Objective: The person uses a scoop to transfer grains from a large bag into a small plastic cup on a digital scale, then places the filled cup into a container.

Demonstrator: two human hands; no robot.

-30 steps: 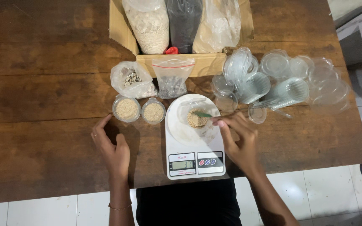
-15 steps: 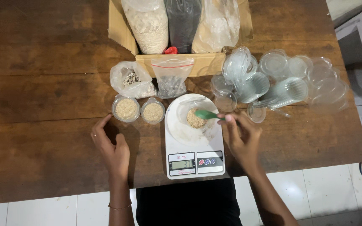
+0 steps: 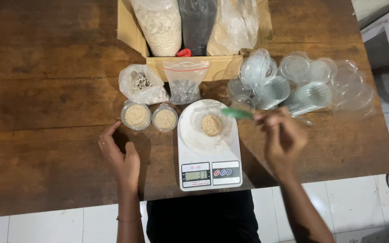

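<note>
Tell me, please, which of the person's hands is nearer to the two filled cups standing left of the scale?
Left. The left hand rests on the table just below the two filled cups, while the right hand, holding a green scoop, is beyond the scale.

The tabletop (image 3: 46, 90) is dark brown wood with streaks. My scale (image 3: 209, 157) is white, and its little screen is pale green. The grains (image 3: 212, 125) on it are light tan. The scoop (image 3: 236, 113) in my right hand (image 3: 282, 137) is green. The box (image 3: 131, 31) is light brown cardboard. The cups (image 3: 293, 85) are clear.
</note>
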